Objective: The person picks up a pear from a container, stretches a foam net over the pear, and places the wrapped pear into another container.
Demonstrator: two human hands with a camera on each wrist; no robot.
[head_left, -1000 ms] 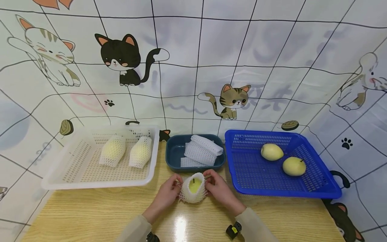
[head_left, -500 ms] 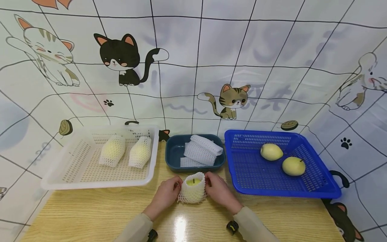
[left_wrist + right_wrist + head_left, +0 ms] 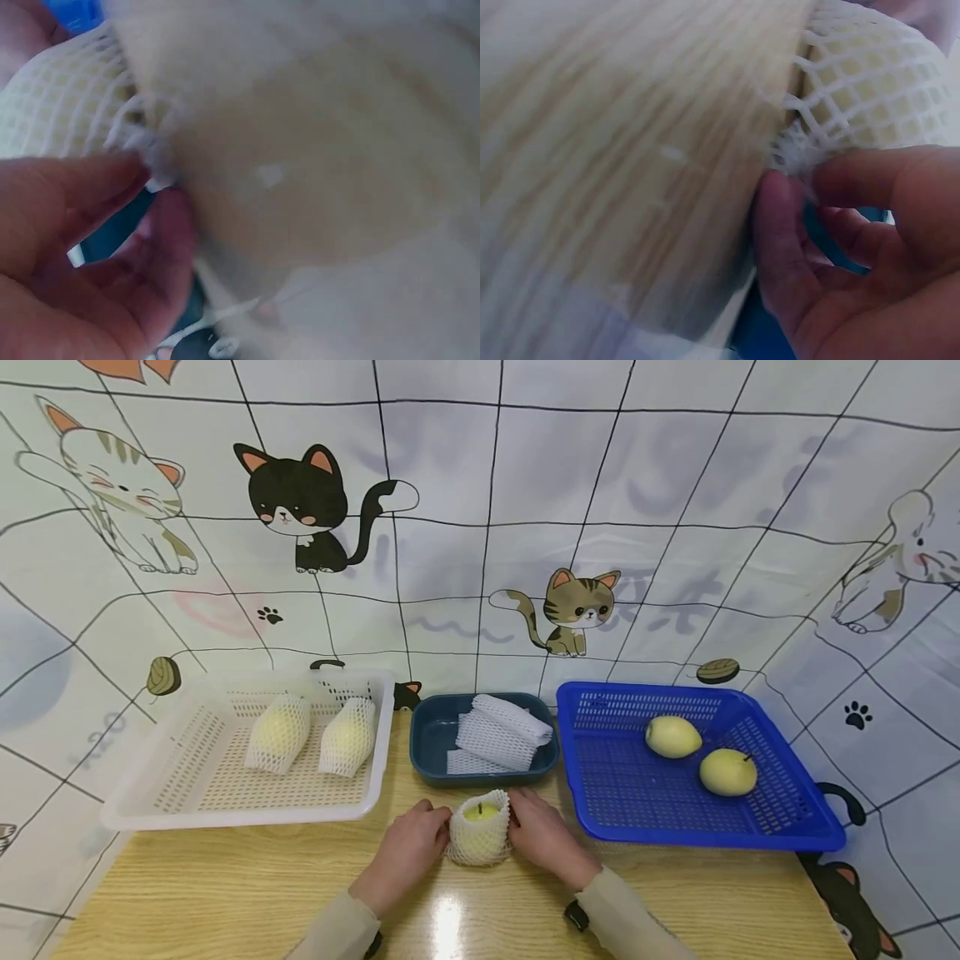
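A yellow-green pear (image 3: 482, 812) stands stem up on the wooden table, wrapped in a white foam net sleeve (image 3: 480, 843) whose top is open around the stem. On its left side my left hand (image 3: 408, 847) pinches the lower edge of the net between thumb and finger; the left wrist view shows the bunched foam (image 3: 154, 154) there. My right hand (image 3: 550, 837) pinches the same lower edge on the other side, and the right wrist view shows that bit of netting (image 3: 799, 150) between thumb and forefinger.
Behind the hands, a dark teal tray (image 3: 427, 768) holds several flat foam nets (image 3: 498, 739). A white basket (image 3: 247, 820) with two net-wrapped pears (image 3: 348, 739) stands at left. At right, a blue basket (image 3: 622, 810) holds two bare pears (image 3: 729, 772). A cat-print sheet hangs behind.
The net's opening has turned from facing me to facing up, and the pear shows less. Both hands have moved slightly down along the net's sides, toward its lower edge.
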